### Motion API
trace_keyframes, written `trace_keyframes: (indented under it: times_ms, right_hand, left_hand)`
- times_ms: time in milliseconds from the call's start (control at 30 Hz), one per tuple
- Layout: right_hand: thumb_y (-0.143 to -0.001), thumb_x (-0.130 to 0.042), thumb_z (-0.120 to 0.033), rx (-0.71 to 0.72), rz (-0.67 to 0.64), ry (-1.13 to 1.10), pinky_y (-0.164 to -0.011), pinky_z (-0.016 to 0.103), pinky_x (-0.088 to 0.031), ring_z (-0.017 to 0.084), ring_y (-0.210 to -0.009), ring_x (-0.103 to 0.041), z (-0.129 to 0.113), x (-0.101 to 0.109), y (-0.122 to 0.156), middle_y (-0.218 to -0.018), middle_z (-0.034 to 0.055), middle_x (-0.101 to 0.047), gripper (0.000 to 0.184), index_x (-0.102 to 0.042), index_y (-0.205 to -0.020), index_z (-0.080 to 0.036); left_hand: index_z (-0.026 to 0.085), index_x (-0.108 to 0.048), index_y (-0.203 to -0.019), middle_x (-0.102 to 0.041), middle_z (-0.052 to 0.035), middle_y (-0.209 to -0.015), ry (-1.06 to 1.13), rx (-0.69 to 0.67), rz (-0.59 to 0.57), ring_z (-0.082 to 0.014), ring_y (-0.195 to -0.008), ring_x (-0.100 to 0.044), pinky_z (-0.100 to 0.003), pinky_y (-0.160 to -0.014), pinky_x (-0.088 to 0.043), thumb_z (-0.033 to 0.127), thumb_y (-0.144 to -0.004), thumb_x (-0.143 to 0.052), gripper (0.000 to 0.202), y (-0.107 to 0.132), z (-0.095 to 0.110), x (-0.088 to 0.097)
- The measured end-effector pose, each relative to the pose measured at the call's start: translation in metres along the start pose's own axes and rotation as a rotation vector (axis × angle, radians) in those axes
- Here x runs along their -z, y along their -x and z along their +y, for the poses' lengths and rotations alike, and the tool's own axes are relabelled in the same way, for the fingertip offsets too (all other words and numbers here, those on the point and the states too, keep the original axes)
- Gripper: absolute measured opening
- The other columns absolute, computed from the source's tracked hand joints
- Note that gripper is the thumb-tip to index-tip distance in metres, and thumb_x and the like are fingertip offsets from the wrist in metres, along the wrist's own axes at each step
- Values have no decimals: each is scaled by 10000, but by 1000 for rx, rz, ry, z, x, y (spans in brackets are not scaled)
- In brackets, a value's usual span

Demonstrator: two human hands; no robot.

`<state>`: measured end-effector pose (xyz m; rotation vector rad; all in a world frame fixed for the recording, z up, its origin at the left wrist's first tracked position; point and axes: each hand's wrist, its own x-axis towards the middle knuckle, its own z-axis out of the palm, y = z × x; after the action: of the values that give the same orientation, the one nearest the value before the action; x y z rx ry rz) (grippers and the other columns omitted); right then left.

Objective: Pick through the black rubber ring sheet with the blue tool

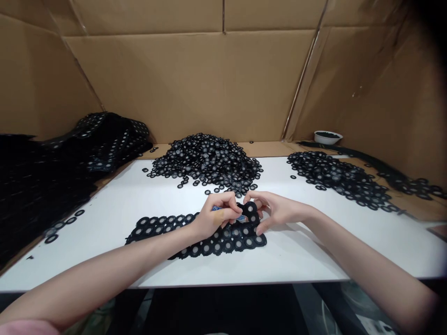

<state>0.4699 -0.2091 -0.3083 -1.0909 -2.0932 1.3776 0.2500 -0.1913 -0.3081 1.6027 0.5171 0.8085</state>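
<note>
A black rubber sheet of joined rings with silvery mesh centres (164,225) lies on the white table (314,251) in front of me. My left hand (214,214) is closed in a pinch on a small blue-tipped tool over the sheet's right end. My right hand (275,209) is closed too, its fingers gripping the raised right edge of the sheet. The two hands almost touch.
A big heap of loose black rings (207,160) sits behind the hands, and a flatter heap (335,177) lies at the right. Stacked black sheets (87,144) cover the left side. A white bowl (327,137) stands at the back right. Cardboard walls (195,83) surround the table.
</note>
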Motion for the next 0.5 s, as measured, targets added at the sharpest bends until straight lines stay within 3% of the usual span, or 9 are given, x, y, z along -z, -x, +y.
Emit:
trace_keyframes:
  times_ms: [200, 500]
  right_hand:
    - [-563, -842, -283, 30, 3, 20, -610, 236, -367, 115, -690, -470, 0, 0, -2, -805, -44, -508, 530, -495, -954, -203]
    - [-543, -855, -304, 53, 11, 16, -607, 236, -381, 121, -698, -482, -2, 0, -2, -801, -41, -519, 512, -517, -911, -192]
  left_hand:
    - [120, -535, -591, -502, 34, -528, 84, 27, 36, -62, -413, -466, -141, -332, -280, 125, -651, -645, 126, 1, 0, 2]
    - [123, -548, -649, -534, 29, -537, -75, 53, -87, -49, -387, -435, -157, -385, -327, 159, -733, -595, 103, 6, 3, -4]
